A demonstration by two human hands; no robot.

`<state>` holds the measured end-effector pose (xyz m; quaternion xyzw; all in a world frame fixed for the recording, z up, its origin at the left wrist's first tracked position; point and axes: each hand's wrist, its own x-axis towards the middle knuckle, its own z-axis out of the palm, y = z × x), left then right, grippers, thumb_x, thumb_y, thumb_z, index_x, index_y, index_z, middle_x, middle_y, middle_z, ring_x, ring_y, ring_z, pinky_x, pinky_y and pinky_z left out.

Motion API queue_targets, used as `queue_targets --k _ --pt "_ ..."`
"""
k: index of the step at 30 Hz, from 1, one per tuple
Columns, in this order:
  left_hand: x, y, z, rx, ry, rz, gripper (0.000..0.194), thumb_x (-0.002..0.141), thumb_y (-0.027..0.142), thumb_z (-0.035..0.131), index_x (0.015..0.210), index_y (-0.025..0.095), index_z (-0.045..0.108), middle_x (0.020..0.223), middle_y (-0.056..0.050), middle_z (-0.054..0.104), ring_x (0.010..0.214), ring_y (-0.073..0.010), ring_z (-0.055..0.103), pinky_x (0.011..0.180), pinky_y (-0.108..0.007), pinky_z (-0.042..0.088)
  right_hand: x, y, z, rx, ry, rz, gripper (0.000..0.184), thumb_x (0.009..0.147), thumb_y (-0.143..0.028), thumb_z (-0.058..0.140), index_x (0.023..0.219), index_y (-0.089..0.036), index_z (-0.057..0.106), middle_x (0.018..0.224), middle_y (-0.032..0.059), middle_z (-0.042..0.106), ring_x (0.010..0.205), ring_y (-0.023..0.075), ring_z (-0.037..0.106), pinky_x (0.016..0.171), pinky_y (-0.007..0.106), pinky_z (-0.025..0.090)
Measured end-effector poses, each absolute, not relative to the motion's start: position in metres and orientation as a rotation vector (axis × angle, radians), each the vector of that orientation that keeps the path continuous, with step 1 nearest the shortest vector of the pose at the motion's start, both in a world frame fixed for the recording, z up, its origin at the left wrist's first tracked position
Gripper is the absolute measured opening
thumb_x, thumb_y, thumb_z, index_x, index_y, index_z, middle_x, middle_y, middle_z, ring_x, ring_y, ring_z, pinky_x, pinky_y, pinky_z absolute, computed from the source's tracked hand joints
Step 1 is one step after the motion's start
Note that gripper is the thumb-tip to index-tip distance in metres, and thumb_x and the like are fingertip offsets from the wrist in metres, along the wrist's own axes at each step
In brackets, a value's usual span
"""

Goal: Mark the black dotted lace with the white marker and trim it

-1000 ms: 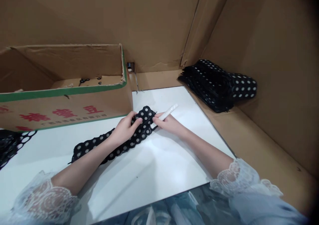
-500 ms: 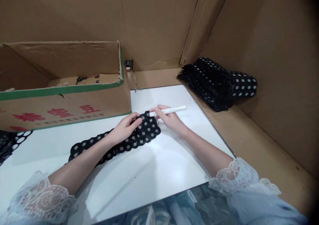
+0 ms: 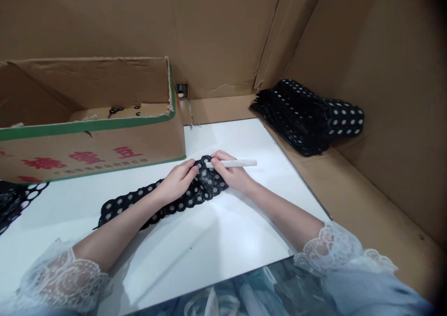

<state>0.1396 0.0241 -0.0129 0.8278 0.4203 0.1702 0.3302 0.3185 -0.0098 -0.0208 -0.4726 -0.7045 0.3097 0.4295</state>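
A long black strip of fabric with pale dots and a scalloped edge (image 3: 186, 205) lies slantwise across the white tabletop. Near its right end, my left hand (image 3: 176, 182) is closed on the upper edge, thumb on top. My right hand (image 3: 234, 174) is closed around a slim white stick (image 3: 244, 163), held like a pen, with its tip at the dots by the strip's right end. Those fingers also touch the fabric there. What the stick's tip is like is too small to make out. My left forearm hides part of the strip.
An open cardboard box (image 3: 104, 143) with black scraps inside stands at back left. Black openwork pieces (image 3: 14, 202) lie at the left edge. A stack of dotted black fabric (image 3: 303, 118) rests on cardboard at right. Cardboard walls (image 3: 223, 31) rise behind and to the right.
My right hand has shifted slightly left and down onto the strip's end, bringing the white stick lower and more level. The fabric's right end is bent more. My left hand keeps its hold.
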Motion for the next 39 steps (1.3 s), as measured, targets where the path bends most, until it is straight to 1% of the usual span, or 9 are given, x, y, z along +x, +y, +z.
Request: queue_targets --k 4,6,12,17,22,26,30,34,39 --pt "0.139 0.026 -0.012 2.127 1.062 0.395 0.033 0.086 0.043 0.027 0.066 0.019 0.036 0.063 0.002 0.042 0.064 -0.0145 0.042 0.061 -0.024 0.033 0.316 -0.008 -0.027 -1.153 -1.751 0.703 0.022 0.086 -0.031 0.036 0.070 -0.018 0.043 0.095 0.0057 0.046 0.092 0.0138 0.047 0.085 0.030 0.036" --pt "0.139 0.026 -0.012 2.134 1.077 0.394 0.032 0.086 0.042 0.027 0.065 0.019 0.035 0.062 0.002 0.042 0.063 -0.0144 0.042 0.060 -0.024 0.033 0.313 -0.008 -0.030 -1.144 -1.793 0.651 0.022 0.085 -0.030 0.038 0.067 -0.018 0.040 0.100 0.0073 0.042 0.094 0.0143 0.047 0.085 0.030 0.038" --pt "0.145 0.018 -0.013 2.284 1.192 0.435 0.027 0.087 0.033 0.026 0.066 0.019 0.036 0.064 -0.001 0.048 0.062 -0.0166 0.045 0.060 -0.026 0.032 0.298 -0.010 -0.035 -1.229 -2.024 0.331 0.020 0.087 -0.029 0.028 0.079 -0.018 0.041 0.111 0.0115 0.036 0.069 0.0115 0.046 0.066 0.029 0.041" --pt "0.148 0.013 -0.011 2.338 1.182 0.451 0.025 0.086 0.028 0.027 0.065 0.019 0.038 0.066 -0.002 0.050 0.061 -0.0165 0.046 0.059 -0.026 0.031 0.291 -0.006 -0.036 -1.393 -2.105 0.180 0.025 0.089 -0.030 0.022 0.087 -0.017 0.044 0.113 0.0118 0.040 0.069 0.0129 0.048 0.056 0.027 0.036" --pt "0.145 0.017 -0.010 2.239 1.187 0.452 0.029 0.087 0.035 0.028 0.065 0.019 0.038 0.063 0.001 0.048 0.062 -0.0153 0.044 0.061 -0.025 0.031 0.294 -0.001 -0.034 -1.449 -2.073 0.113 0.026 0.089 -0.029 0.023 0.087 -0.016 0.045 0.111 0.0132 0.040 0.066 0.0123 0.049 0.051 0.026 0.035" --pt "0.140 0.024 -0.015 2.084 1.113 0.459 0.031 0.087 0.040 0.028 0.071 0.018 0.042 0.070 0.001 0.049 0.069 -0.0152 0.045 0.067 -0.026 0.034 0.302 -0.001 -0.029 -1.267 -1.978 0.309 0.021 0.087 -0.027 0.031 0.077 -0.015 0.045 0.104 0.0116 0.041 0.069 0.0112 0.049 0.064 0.027 0.042" --pt "0.139 0.028 -0.021 1.985 1.026 0.448 0.032 0.086 0.042 0.029 0.075 0.017 0.046 0.076 0.000 0.051 0.074 -0.0159 0.046 0.071 -0.027 0.035 0.313 -0.003 -0.024 -1.199 -1.725 0.618 0.024 0.084 -0.026 0.038 0.062 -0.017 0.041 0.094 0.0063 0.042 0.086 0.0116 0.050 0.083 0.027 0.038" --pt "0.139 0.030 -0.022 1.968 1.015 0.446 0.032 0.086 0.041 0.030 0.074 0.016 0.046 0.076 0.000 0.051 0.073 -0.0155 0.045 0.070 -0.026 0.035 0.317 -0.005 -0.023 -1.176 -1.687 0.710 0.026 0.083 -0.027 0.040 0.059 -0.016 0.041 0.092 0.0052 0.043 0.092 0.0122 0.048 0.085 0.027 0.037" --pt "0.139 0.028 -0.022 2.006 1.051 0.447 0.031 0.086 0.042 0.030 0.069 0.018 0.040 0.068 0.001 0.046 0.067 -0.0145 0.043 0.065 -0.025 0.034 0.314 -0.003 -0.030 -1.128 -1.793 0.599 0.024 0.083 -0.028 0.041 0.062 -0.017 0.041 0.094 0.0063 0.040 0.089 0.0126 0.049 0.080 0.027 0.039"
